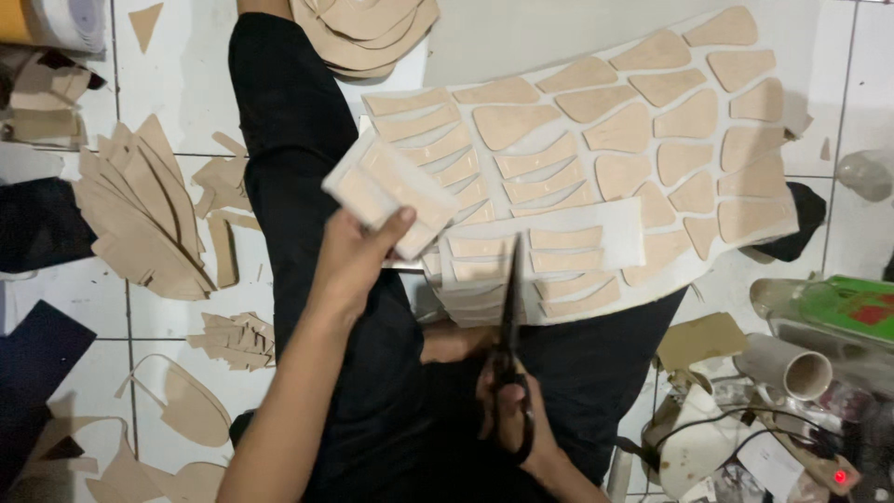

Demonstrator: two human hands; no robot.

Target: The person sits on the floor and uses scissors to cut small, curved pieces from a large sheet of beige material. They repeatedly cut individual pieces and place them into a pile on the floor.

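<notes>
My left hand [354, 256] holds up a small white strip [391, 191] carrying two tan curved pieces, pinched at its lower edge. My right hand [512, 414] grips black scissors [510, 317] whose blades point up into the lower edge of a large white sheet [596, 149]. The sheet lies across my black-clad lap and is covered with several tan shaped pieces. A smaller white strip of curved pieces [559, 247] rests on the sheet just right of the blades.
Stacks of tan cut-outs [140, 214] and offcuts [233, 340] lie on the white tiled floor at left. More tan shapes are piled at the top [363, 33]. At right sit a white roll [792, 368], a green box [852, 307] and cables.
</notes>
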